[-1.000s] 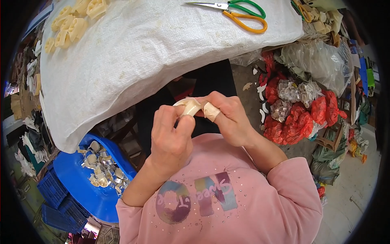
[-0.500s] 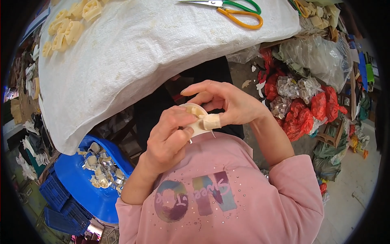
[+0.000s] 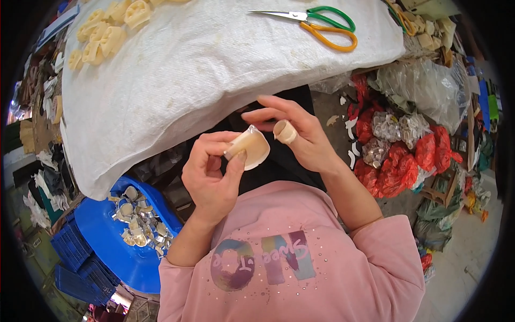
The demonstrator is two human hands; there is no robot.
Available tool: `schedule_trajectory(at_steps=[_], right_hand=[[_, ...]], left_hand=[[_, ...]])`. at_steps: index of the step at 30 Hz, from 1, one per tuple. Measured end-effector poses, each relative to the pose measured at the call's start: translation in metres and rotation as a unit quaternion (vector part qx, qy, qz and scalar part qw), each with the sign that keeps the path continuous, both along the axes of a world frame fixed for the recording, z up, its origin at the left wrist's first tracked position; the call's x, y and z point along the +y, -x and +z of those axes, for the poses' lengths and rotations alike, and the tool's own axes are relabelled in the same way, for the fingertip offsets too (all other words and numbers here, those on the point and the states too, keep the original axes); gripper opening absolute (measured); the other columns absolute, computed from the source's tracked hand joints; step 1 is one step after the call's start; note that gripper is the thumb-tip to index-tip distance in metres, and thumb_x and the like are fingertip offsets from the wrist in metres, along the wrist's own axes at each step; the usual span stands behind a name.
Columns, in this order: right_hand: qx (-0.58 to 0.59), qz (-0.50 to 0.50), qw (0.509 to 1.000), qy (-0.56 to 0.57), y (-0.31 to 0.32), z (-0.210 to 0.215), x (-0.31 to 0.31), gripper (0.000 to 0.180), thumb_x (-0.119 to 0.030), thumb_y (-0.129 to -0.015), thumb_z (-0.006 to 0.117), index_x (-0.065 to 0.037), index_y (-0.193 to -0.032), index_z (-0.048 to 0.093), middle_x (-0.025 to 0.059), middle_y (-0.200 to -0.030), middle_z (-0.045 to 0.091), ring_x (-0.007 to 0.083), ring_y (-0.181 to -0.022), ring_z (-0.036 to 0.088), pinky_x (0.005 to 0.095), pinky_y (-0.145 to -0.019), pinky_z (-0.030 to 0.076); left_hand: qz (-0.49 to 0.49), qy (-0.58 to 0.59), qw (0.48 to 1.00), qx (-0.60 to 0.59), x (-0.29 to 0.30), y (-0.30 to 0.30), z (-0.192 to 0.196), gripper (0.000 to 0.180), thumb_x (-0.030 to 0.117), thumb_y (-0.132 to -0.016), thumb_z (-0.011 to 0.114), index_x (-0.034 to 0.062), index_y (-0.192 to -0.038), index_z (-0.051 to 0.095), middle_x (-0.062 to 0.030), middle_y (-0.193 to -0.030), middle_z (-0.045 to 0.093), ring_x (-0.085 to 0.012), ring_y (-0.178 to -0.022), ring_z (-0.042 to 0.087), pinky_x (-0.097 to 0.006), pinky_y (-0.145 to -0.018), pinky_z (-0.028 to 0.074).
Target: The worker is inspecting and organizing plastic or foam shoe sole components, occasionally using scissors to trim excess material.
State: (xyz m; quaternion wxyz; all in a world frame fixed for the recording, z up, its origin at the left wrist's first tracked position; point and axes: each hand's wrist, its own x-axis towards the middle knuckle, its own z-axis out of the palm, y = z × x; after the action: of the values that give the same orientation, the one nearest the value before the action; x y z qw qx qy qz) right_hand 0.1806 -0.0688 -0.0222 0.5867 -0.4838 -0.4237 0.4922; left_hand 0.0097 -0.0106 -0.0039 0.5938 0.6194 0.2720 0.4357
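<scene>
Blue plastic basin (image 3: 107, 257) at eight o'clock, with a loose heap of silver and cream bits (image 3: 140, 220) inside, banked toward two o'clock. Beyond it, nearer the edge of view, blue crates (image 3: 72, 244), contents too dark to tell. At three o'clock, a clump of red bags (image 3: 397, 169), contents hidden, with clear bags (image 3: 386, 126) full of small pale objects pressed against the clump. At two o'clock, crumpled clear sheeting (image 3: 426, 86). Close to the red bags, on the nine-o'clock side, white scraps (image 3: 352, 158) on the floor. At twelve o'clock, white cloth (image 3: 214, 53) spread wide, with scissors (image 3: 295, 15) on top toward one o'clock, blades pointing to nine, and a cluster of cream castings (image 3: 112, 38) between ten and eleven. At six o'clock, a pink shirt (image 3: 322, 247), with dark trousers (image 3: 281, 167) below the hands. Near the centre, a curved cream piece (image 3: 255, 150), pinched at its nine-o'clock end between thumb and fingers of the left hand (image 3: 209, 185), part of that end covered by the grip. Just beside, toward two o'clock, the right hand (image 3: 308, 139), fingers extended and loosely parted, thumb wearing a cream sleeve (image 3: 285, 132); contact with the piece impossible to tell.
</scene>
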Motion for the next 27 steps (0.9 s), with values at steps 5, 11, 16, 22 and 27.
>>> schedule_trajectory(at_steps=[5,11,16,22,27], right_hand=[[-0.138,-0.02,0.987,-0.081,0.007,0.005,0.006,0.019,-0.002,-0.079,0.057,-0.006,-0.097,0.058,0.0066,-0.104,0.054,0.0262,-0.102,0.044,0.0354,-0.09,0.036],[-0.217,-0.068,0.971,-0.067,0.015,0.008,0.009,0.015,-0.002,-0.079,0.057,-0.005,-0.093,0.056,0.0079,-0.097,0.052,0.0255,-0.096,0.046,0.0335,-0.084,0.038],[-0.017,-0.027,0.999,0.004,0.007,0.009,0.007,0.011,-0.008,-0.083,0.058,-0.005,-0.093,0.057,0.0078,-0.096,0.053,0.0226,-0.094,0.048,0.0313,-0.081,0.04],[-0.134,-0.001,0.991,-0.001,0.005,0.012,0.006,0.011,-0.015,-0.086,0.059,-0.005,-0.092,0.06,0.0034,-0.092,0.055,0.0203,-0.092,0.049,0.0305,-0.079,0.04],[-0.238,-0.074,0.968,-0.034,0.009,0.01,0.005,0.007,-0.008,-0.08,0.057,-0.005,-0.078,0.051,0.0058,-0.079,0.049,0.0234,-0.076,0.045,0.0338,-0.07,0.034]], left_hand=[[-0.022,0.123,0.992,0.01,0.002,-0.001,0.003,0.014,-0.003,-0.082,0.064,-0.0005,-0.087,0.051,-0.0149,-0.101,0.06,-0.0113,-0.087,0.057,-0.025,-0.076,0.048],[-0.031,0.168,0.985,-0.014,0.0,-0.005,-0.001,0.017,0.001,-0.081,0.067,0.0027,-0.084,0.05,-0.0131,-0.098,0.062,-0.0082,-0.08,0.056,-0.023,-0.071,0.048],[-0.028,0.171,0.984,0.033,0.008,-0.004,0.003,0.016,-0.001,-0.081,0.066,0.0016,-0.085,0.051,-0.0138,-0.098,0.063,-0.0075,-0.079,0.056,-0.022,-0.07,0.047],[-0.043,0.159,0.984,0.067,0.007,-0.003,0.008,0.016,-0.003,-0.08,0.066,0.0002,-0.088,0.053,-0.0147,-0.101,0.064,-0.0064,-0.076,0.054,-0.021,-0.069,0.047],[-0.068,0.144,0.984,0.075,0.004,-0.005,0.006,0.014,-0.002,-0.08,0.065,-0.0014,-0.089,0.053,-0.0129,-0.099,0.063,-0.0086,-0.081,0.057,-0.023,-0.073,0.049]])
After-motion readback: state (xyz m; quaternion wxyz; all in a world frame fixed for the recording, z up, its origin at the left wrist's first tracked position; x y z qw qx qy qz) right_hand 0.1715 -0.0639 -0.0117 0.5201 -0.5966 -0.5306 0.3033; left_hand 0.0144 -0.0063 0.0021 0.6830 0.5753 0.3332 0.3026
